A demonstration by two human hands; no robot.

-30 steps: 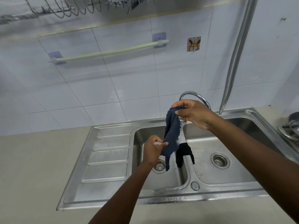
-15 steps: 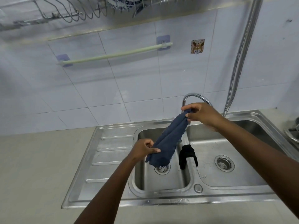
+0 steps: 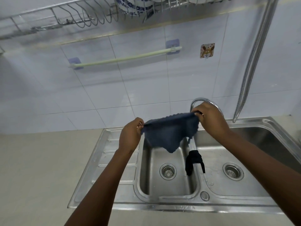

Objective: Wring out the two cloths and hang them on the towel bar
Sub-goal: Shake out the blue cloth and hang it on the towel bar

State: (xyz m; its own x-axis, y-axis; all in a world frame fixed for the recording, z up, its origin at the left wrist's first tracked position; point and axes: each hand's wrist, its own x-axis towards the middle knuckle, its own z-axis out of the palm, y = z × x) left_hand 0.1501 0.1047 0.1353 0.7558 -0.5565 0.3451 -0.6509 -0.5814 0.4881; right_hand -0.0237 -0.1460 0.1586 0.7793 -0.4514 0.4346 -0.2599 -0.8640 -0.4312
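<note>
A dark blue cloth (image 3: pixel 169 132) is stretched flat between my two hands above the left sink basin. My left hand (image 3: pixel 130 134) pinches its left corner and my right hand (image 3: pixel 210 121) grips its right corner, a little higher. A black cloth (image 3: pixel 193 160) is draped over the divider between the two basins, below my right hand. The pale green towel bar (image 3: pixel 125 58) is fixed to the tiled wall above and to the left, with nothing on it.
The steel double sink (image 3: pixel 162 203) has a ribbed drainboard (image 3: pixel 114 160) on its left. A curved tap (image 3: pixel 200 101) rises behind my right hand. A metal hose (image 3: pixel 254 57) hangs at the right. A dish rack (image 3: pixel 81 15) with bowls juts out overhead.
The blue cloth hung bunched and vertical between my hands; my left hand rose and moved left, spreading it wide and level. The view has tilted up towards the wall.
</note>
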